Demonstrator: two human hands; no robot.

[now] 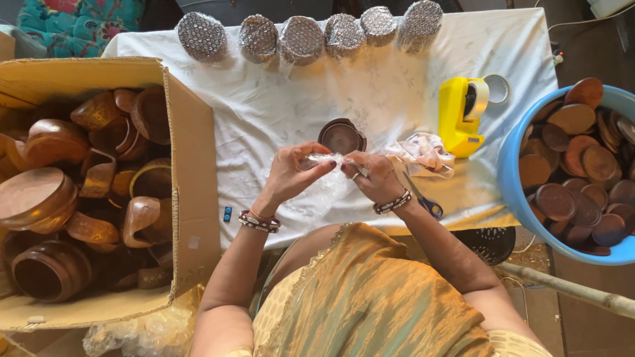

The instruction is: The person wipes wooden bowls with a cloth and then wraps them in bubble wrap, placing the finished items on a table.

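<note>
My left hand (291, 173) and my right hand (374, 176) meet over the white-clothed table (278, 112), both pinching a piece of clear bubble wrap (325, 160) that hangs down between them. Just beyond my fingers a small brown wooden bowl (341, 137) stands open on the cloth. Bangles circle both wrists. A row of several bubble-wrapped round bundles (301, 38) lines the far edge of the table.
A cardboard box (192, 172) full of brown wooden cups and bowls stands at my left. At my right a blue tub (512, 175) holds several wooden lids. A yellow tape dispenser (461, 116), a crumpled cloth (423, 153) and blue-handled scissors (431, 207) lie on the table.
</note>
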